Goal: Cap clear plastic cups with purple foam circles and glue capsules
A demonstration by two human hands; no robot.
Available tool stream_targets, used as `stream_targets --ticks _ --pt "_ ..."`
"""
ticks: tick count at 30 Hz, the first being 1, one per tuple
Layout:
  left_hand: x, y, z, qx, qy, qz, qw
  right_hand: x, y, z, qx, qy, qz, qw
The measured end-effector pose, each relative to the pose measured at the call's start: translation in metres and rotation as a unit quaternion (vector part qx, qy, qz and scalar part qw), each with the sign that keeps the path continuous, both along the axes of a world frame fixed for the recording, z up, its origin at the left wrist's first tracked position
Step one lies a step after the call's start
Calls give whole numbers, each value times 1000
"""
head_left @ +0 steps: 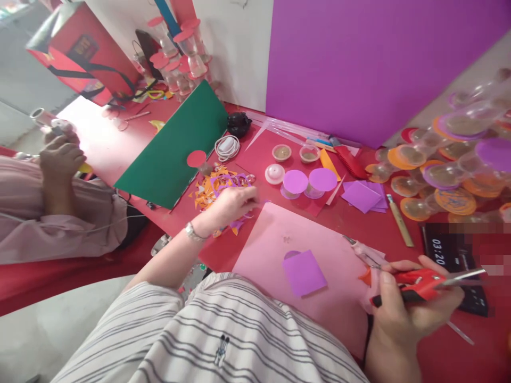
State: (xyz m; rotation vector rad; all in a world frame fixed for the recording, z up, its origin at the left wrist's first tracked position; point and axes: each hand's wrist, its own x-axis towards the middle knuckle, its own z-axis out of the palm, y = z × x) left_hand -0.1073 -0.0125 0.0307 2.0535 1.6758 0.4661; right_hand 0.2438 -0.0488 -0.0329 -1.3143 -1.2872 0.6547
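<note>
My right hand (415, 308) is wrapped round red-and-black-handled scissors (423, 279), their metal blades pointing right. Beside it, a pink tool with a metal tip (361, 251) lies on the pink sheet (255, 255). My left hand (235, 205) hovers at the heap of orange and purple paper scraps (213, 186), its fingers curled together; whatever is in them, if anything, is hidden. A purple paper square (305, 274) rests on the pink sheet, partly over a round piece. Purple-topped plastic cups (295, 182) stand farther back.
Several sand-filled plastic cup pairs (459, 125) are stacked at right, near a dark device (439, 252) showing digits. Purple squares (363, 196) and a box cutter (399, 221) lie nearby. A green board (179, 143) divides the table; another person's hands (62, 151) are beyond it.
</note>
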Motion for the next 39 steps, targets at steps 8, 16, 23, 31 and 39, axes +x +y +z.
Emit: stream_targets --ticks 8,16,23,31,39 --pt "-74 -26 17 -8 164 203 965 -9 6 4 62 -13 4 998" --pt "-69 -26 17 -18 195 200 960 -5 7 -4 55 -6 -11 998" --pt "-57 -30 28 94 279 225 929 -10 5 -5 19 -34 -1 999" --pt "18 -29 -13 -43 0 -22 999 -10 6 -8 12 -114 40 993" --pt "83 -33 -45 -104 -138 -183 968 -6 -7 23 38 -198 104 974"
